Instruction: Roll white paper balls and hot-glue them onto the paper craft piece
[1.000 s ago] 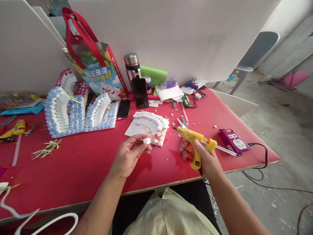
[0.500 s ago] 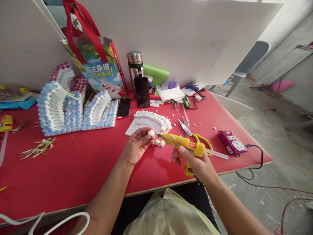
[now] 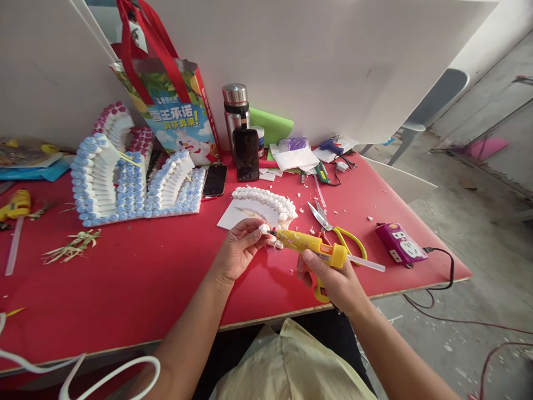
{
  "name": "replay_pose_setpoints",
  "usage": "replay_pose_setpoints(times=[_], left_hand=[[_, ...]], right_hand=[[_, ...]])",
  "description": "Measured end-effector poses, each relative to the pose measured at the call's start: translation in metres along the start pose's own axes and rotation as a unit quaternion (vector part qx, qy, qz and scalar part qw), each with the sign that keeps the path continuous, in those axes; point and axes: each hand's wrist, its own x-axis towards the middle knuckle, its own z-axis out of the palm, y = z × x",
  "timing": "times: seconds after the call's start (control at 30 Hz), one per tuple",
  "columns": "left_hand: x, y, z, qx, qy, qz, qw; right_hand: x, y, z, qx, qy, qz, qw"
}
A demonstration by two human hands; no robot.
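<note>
My left hand (image 3: 239, 253) pinches a small white foam bead (image 3: 264, 228) between thumb and fingers, just above the red table (image 3: 137, 278). My right hand (image 3: 333, 280) is closed round a yellow hot glue gun (image 3: 310, 245), and the gun's nozzle touches the bead. Right behind the bead lies a white card fan edged with rows of white beads (image 3: 262, 204).
Yellow-handled scissors (image 3: 333, 225) lie beside the gun, a purple power strip (image 3: 400, 243) with its cable further right. A blue-and-white bead model (image 3: 133, 183), a red-handled bag (image 3: 175, 105), two phones, a steel flask (image 3: 235, 108) and papers stand at the back. Another glue gun (image 3: 14, 206) lies far left.
My right hand swung the glue gun leftward until its nozzle met the bead. My left hand lifted the bead slightly up and to the right, toward the fan.
</note>
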Motion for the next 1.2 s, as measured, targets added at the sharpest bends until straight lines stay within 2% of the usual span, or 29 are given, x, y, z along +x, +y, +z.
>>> replay_pose_setpoints(times=[0.73, 0.97, 1.2], left_hand=[[0.0018, 0.0, -0.0013, -0.009, -0.015, -0.009, 1.0], [0.0023, -0.0005, -0.0029, -0.013, -0.025, -0.009, 1.0], [0.0012, -0.0005, -0.0038, -0.019, -0.026, -0.009, 0.999]], right_hand=[[0.0016, -0.004, 0.0023, -0.031, 0.018, 0.016, 0.999], [0.0007, -0.002, 0.0016, -0.029, 0.017, 0.043, 0.999], [0.0021, 0.0005, 0.0024, -0.033, 0.02, 0.025, 0.999]])
